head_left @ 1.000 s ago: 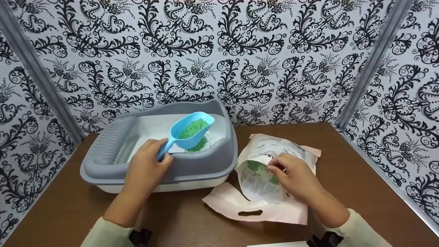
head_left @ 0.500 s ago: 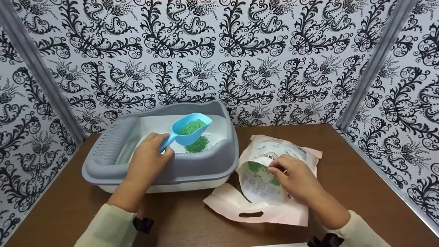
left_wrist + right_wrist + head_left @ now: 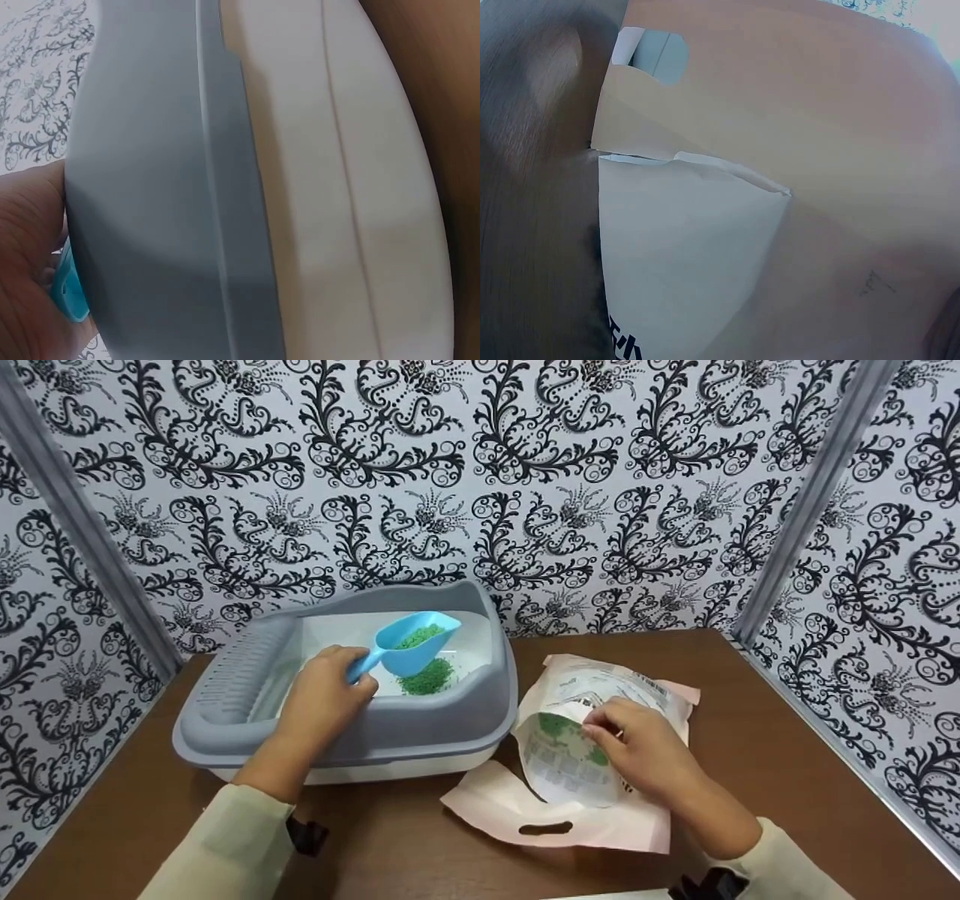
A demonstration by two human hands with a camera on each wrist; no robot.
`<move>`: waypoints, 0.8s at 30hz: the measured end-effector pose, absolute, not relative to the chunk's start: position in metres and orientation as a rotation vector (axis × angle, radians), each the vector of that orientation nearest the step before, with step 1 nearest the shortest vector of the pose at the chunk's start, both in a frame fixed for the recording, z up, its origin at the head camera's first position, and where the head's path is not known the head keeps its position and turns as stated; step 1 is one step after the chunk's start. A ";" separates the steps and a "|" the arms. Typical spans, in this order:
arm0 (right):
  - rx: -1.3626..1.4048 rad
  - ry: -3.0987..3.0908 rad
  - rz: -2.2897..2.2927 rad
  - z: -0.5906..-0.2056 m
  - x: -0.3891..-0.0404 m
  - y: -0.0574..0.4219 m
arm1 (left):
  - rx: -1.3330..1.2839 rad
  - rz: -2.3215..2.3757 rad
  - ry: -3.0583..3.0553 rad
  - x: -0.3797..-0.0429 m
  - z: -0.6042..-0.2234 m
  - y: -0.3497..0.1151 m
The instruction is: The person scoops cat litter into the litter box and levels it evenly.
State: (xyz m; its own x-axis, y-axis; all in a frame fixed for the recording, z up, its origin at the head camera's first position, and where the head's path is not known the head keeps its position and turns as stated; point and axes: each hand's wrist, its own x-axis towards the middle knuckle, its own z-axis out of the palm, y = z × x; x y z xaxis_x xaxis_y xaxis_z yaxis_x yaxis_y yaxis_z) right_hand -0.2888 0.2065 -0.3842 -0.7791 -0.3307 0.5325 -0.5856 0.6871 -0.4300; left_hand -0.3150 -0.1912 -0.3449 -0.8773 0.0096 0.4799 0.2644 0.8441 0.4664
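Note:
My left hand grips the handle of a light blue scoop over the grey-rimmed litter box. Green granules lie in the scoop, and a small pile of green granules sits on the white floor of the box below it. In the left wrist view the box wall hides most of the scoop. My right hand pinches the upper edge of the opening of a pale pink bag, which lies on the table. Fingers are mostly out of sight in the right wrist view.
The brown table runs up to a patterned wall behind the box and similar panels at both sides. A handle flap with a slot spreads from the bag toward the front. A white edge shows at the bottom.
The scoop has shifted slightly down and left and tilted, so fewer granules show in it. More of the pile beneath is visible. The right hand and bag stay about the same.

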 end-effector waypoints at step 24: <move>0.746 -2.457 0.837 -0.388 -0.289 0.206 | -0.305 -0.630 -2.785 -0.335 -0.331 -0.203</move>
